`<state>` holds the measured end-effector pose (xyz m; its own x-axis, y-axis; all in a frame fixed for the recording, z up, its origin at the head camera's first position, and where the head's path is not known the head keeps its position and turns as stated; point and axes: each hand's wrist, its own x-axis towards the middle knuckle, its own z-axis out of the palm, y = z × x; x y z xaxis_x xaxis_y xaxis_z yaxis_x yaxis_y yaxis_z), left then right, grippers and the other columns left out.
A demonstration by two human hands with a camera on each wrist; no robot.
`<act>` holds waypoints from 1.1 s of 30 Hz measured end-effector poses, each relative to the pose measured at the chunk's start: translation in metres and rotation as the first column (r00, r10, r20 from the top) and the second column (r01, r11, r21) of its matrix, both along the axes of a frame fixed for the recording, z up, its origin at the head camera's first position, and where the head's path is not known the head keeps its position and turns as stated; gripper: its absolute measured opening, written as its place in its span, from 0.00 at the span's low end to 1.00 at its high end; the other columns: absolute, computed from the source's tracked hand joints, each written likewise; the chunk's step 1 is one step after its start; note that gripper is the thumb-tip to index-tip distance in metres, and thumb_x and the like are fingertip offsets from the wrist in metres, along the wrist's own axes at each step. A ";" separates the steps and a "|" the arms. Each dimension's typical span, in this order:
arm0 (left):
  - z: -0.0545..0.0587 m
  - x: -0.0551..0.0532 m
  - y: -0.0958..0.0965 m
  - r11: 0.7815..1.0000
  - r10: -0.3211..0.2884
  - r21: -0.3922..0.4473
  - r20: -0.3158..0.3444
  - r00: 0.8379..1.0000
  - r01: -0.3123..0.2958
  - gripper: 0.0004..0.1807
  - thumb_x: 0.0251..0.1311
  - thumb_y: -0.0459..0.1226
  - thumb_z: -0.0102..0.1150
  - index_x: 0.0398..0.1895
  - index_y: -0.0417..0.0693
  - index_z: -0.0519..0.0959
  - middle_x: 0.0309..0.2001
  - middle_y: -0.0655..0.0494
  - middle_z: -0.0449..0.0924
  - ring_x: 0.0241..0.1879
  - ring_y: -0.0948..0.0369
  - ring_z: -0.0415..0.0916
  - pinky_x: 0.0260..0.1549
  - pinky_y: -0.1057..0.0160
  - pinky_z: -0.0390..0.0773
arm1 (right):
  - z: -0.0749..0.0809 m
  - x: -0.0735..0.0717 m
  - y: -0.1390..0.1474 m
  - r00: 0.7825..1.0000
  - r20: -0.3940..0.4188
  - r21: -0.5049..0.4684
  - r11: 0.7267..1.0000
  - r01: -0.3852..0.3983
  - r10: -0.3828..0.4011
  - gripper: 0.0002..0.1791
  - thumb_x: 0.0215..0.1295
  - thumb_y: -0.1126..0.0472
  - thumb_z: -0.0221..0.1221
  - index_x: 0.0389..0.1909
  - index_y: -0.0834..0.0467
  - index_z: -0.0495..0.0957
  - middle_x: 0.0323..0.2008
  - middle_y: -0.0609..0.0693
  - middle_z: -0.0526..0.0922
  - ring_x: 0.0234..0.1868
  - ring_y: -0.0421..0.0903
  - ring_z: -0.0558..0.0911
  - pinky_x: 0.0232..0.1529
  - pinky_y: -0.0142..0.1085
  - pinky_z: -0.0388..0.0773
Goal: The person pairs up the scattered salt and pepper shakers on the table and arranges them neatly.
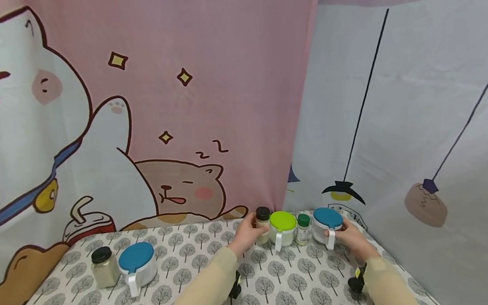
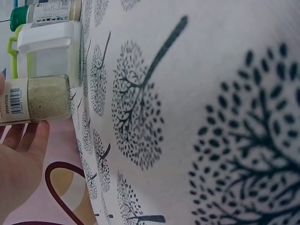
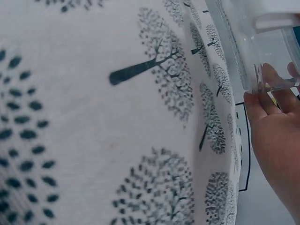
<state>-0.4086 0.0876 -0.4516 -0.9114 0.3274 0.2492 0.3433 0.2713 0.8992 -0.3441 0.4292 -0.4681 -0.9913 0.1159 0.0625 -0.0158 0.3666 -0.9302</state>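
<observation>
My left hand (image 1: pixel 244 235) grips a black-capped spice jar (image 1: pixel 262 214), thumb in front. In the left wrist view this jar (image 2: pixel 49 98) shows beige powder and a barcode label, with my fingers behind it. Farther right, my right hand (image 1: pixel 353 238) holds a clear seasoning container with a blue lid (image 1: pixel 327 217) and a white handle. The right wrist view shows fingers (image 3: pixel 271 101) against the clear container wall (image 3: pixel 276 47). Between the hands stand a green-lidded seasoning container (image 1: pixel 283 222) and a small green-capped spice jar (image 1: pixel 302 230), all in one row.
On the table's left side, another black-capped jar (image 1: pixel 104 270) stands beside another blue-lidded container (image 1: pixel 138 262). A tree-print cloth (image 1: pixel 186 276) covers the table. A cartoon-printed pink and pale curtain (image 1: pixel 238 101) hangs close behind the row.
</observation>
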 end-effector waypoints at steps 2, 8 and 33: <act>0.001 0.000 -0.001 1.000 -0.004 0.001 0.006 1.000 0.004 0.22 0.58 0.39 0.69 0.55 0.47 0.75 0.48 0.52 0.78 0.47 0.56 0.76 0.45 0.55 0.77 | 0.003 0.000 0.000 1.000 -0.009 -0.005 1.000 0.001 -0.001 0.56 0.59 0.52 0.68 0.76 0.64 0.39 0.70 0.71 0.52 0.69 0.69 0.55 0.63 0.64 0.55; 0.003 0.002 -0.003 1.000 -0.008 0.015 0.018 1.000 0.007 0.23 0.58 0.39 0.68 0.56 0.46 0.75 0.48 0.52 0.77 0.47 0.56 0.76 0.44 0.55 0.78 | 0.011 -0.002 0.003 0.998 -0.056 -0.010 1.000 -0.005 0.004 0.51 0.61 0.53 0.67 0.74 0.64 0.46 0.68 0.70 0.56 0.67 0.67 0.59 0.62 0.64 0.57; 0.007 0.003 -0.004 1.000 -0.014 0.009 0.012 1.000 0.014 0.21 0.58 0.39 0.68 0.55 0.49 0.77 0.47 0.54 0.79 0.46 0.58 0.76 0.44 0.57 0.79 | 0.036 -0.007 0.011 0.995 -0.095 -0.013 0.999 -0.032 0.031 0.49 0.61 0.53 0.67 0.74 0.64 0.49 0.66 0.68 0.60 0.65 0.66 0.61 0.63 0.64 0.56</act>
<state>-0.4056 0.0832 -0.4442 -0.9097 0.3381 0.2412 0.3361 0.2582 0.9057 -0.3507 0.4404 -0.4322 -0.9842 0.0862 0.1546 -0.1152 0.3510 -0.9293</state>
